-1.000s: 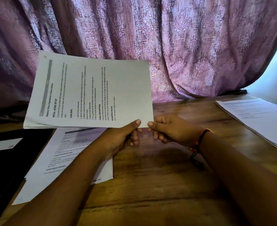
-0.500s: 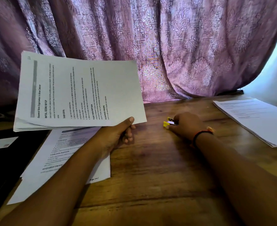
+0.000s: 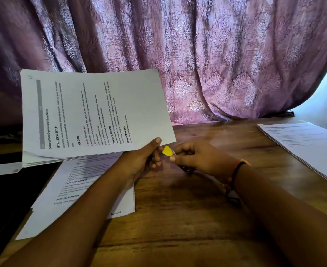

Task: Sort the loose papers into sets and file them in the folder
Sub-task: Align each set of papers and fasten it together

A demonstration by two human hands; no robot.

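Three white printed paper stacks: one gripped aloft by the left hand [image 3: 139, 160], two [image 3: 78, 189] [image 3: 305, 147] on the brown wooden counter [image 3: 187, 218]. The right hand [image 3: 201, 160] pinches one small yellow binder clip [image 3: 167, 151].

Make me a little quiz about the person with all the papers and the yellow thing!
1. What does the right hand pinch? A) a pencil B) a small yellow clip C) a coin
2. True or false: the stack of papers in the left hand lies flat on the table.
3. Fill in: the dark wristband is on the ___ wrist.
Key: 1 B; 2 false, it is held up above the table; 3 right.
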